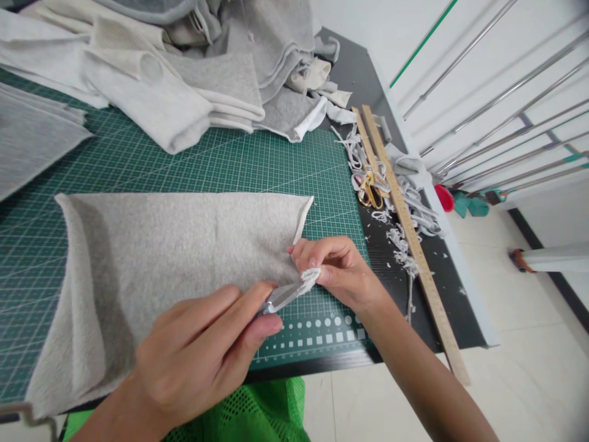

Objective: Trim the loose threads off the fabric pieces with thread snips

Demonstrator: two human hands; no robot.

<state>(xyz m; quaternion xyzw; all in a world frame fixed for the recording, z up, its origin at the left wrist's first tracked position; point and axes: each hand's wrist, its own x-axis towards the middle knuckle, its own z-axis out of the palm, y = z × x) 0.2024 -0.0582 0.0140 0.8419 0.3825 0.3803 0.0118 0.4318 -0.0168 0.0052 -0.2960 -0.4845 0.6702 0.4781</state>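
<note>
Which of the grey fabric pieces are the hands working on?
The flat grey piece spread alone on the green mat, nearest; the others are piled behind.

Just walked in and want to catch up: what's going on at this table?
A person is working on a grey fabric piece spread flat on a green cutting mat. The left hand holds a small metal blade against the fabric's lower right corner, which the right hand pinches. Folded grey cloth is piled at the back. To the right lie gold-handled scissors, wooden rulers and fabric scraps.
</note>
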